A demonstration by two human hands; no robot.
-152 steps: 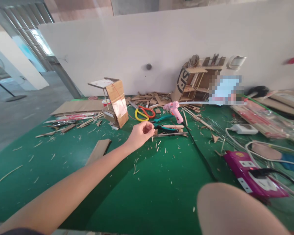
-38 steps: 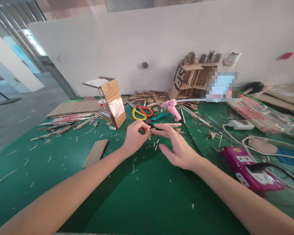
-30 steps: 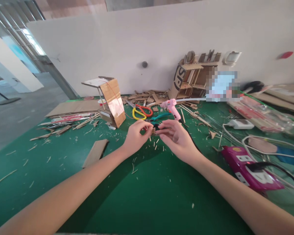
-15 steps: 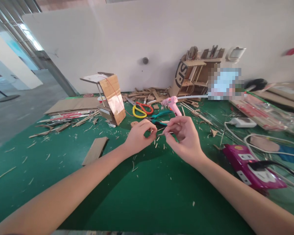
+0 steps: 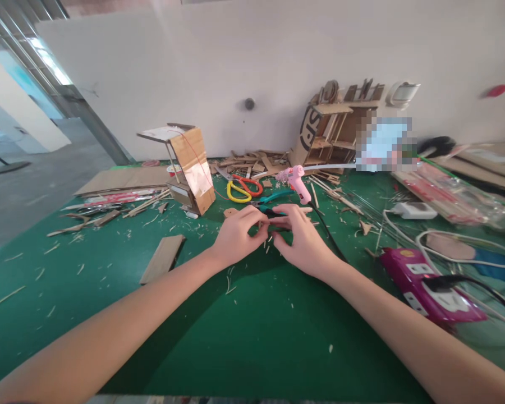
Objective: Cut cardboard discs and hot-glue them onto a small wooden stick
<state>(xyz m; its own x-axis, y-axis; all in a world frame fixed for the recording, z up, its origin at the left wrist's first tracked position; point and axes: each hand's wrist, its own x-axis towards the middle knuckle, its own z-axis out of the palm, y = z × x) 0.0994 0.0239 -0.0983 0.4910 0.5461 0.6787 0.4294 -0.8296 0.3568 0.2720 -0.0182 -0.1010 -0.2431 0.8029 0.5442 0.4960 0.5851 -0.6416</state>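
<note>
My left hand (image 5: 237, 238) and my right hand (image 5: 303, 242) meet fingertip to fingertip low over the green mat (image 5: 244, 336). The left thumb and fingers are pinched on a small stick piece that barely shows. My right hand's fingers are curled shut against the left fingertips; what they hold is hidden. Dark teal-handled pliers (image 5: 273, 198) lie right behind the fingertips. A pink glue gun (image 5: 297, 179) and yellow and orange scissors (image 5: 242, 191) lie a little farther back.
A cardboard model (image 5: 191, 168) stands at the back left and a cardboard shelf model (image 5: 328, 134) leans on the wall. A purple power strip (image 5: 425, 283) with cables lies at the right. A cardboard strip (image 5: 163, 258) lies left of my left arm. Wood splinters litter the mat.
My right hand came in from the right, took up a thin stick beside the left hand, and has now dropped lower and closed against the left fingertips. The left hand stayed pinched.
</note>
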